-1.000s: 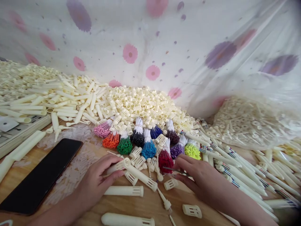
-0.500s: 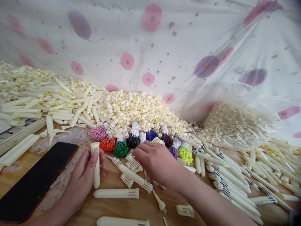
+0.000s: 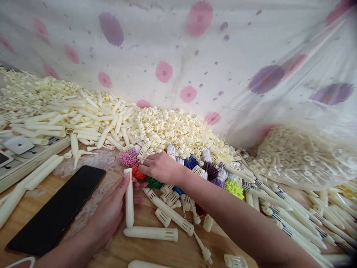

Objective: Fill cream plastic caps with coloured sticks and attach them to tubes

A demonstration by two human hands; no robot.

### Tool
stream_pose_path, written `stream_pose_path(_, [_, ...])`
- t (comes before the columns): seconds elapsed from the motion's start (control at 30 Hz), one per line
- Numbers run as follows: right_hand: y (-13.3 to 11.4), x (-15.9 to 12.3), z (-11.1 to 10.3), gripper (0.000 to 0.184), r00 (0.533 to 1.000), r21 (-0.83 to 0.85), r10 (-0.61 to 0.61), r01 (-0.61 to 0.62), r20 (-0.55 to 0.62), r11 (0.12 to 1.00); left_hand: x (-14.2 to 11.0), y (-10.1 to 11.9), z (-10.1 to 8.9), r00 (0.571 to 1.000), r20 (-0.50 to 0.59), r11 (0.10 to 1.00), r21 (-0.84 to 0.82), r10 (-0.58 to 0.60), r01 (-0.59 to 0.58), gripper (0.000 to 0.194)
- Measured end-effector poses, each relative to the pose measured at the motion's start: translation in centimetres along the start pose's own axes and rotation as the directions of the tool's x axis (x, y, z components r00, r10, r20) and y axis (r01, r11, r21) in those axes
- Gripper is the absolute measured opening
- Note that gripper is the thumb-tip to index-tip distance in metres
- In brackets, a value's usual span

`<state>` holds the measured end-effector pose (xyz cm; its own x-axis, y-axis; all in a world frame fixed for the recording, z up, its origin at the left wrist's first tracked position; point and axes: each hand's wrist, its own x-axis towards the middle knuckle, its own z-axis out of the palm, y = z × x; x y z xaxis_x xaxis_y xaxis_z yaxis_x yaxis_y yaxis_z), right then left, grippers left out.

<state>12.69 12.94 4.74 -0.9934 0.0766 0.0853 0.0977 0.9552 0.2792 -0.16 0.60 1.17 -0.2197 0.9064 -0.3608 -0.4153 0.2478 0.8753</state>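
My left hand (image 3: 113,203) is closed round a cream plastic pen barrel (image 3: 129,208), held upright with its slotted end on top. My right hand (image 3: 163,169) reaches across to the bundles of thin white ink refills with coloured tips. Its fingers are bent together at the orange-red bundle (image 3: 135,172), and whatever is between them is hidden. Beneath that hand lies the green bundle (image 3: 153,182), with the pink bundle (image 3: 129,156) just left of it. Below the hands, another slotted barrel (image 3: 150,233) lies flat on the wooden table (image 3: 111,257).
A black phone (image 3: 58,208) and a power strip (image 3: 33,160) lie on the left. Behind the bundles rises a heap of cream slotted caps (image 3: 173,128). At right are multicolour pens (image 3: 295,227) and a clear bag of small parts (image 3: 304,158).
My right hand has moved left, from beside the black and blue bundles to the orange-red one. The left hand still holds the barrel. The whole view has shifted slightly.
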Motion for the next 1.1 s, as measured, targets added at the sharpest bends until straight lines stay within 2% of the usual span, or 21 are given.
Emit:
stream_pose_path(0.1, [0.0,-0.2,0.2,0.022,0.998,0.021,-0.045,0.046,-0.046,0.999,0.1,0.1,0.5,1.0,0.013,0.993,-0.12,-0.02,0.022,0.024])
stream_pose_path(0.23, [0.4,-0.4,0.7,0.018,0.997,0.1,-0.041,0.048,-0.065,0.994,0.2,-0.1,1.1,0.992,-0.092,0.961,-0.268,-0.091,0.064,0.024])
stream_pose_path(0.3, [0.6,-0.4,0.9,0.015,0.997,0.154,-0.04,0.05,-0.069,0.987,0.3,-0.2,1.2,0.99,-0.097,0.952,-0.298,-0.103,0.07,0.026])
stream_pose_path(0.5, [0.8,-0.3,0.5,0.011,0.998,0.164,-0.039,0.045,-0.042,0.986,0.7,-0.2,1.1,0.992,-0.077,0.95,-0.304,-0.097,0.07,0.025])
stream_pose_path(0.6, [0.8,-0.2,0.1,0.011,0.999,0.165,-0.039,0.038,0.006,0.986,0.6,0.0,1.1,0.991,-0.064,0.948,-0.306,-0.119,0.094,0.024])
stream_pose_path(0.7, [0.9,-0.2,-0.2,0.011,0.997,0.152,-0.053,0.045,0.05,0.987,0.4,0.1,1.2,0.994,-0.062,0.954,-0.292,-0.093,0.071,0.022])
stream_pose_path(0.87, [0.8,0.0,-0.2,0.012,0.994,0.106,-0.113,0.113,-0.006,0.988,0.4,0.1,1.2,0.994,-0.047,0.944,-0.318,-0.101,0.081,0.021])
stream_pose_path(1.03, [0.6,0.1,0.2,0.013,0.994,0.071,-0.109,0.11,-0.022,0.991,0.7,0.0,1.3,0.988,-0.105,0.954,-0.29,-0.115,0.08,0.03])
stream_pose_path(1.1, [0.2,0.2,0.2,0.015,0.99,0.079,-0.138,0.14,-0.031,0.987,0.7,-0.1,1.4,0.993,-0.082,0.955,-0.291,-0.088,0.061,0.027])
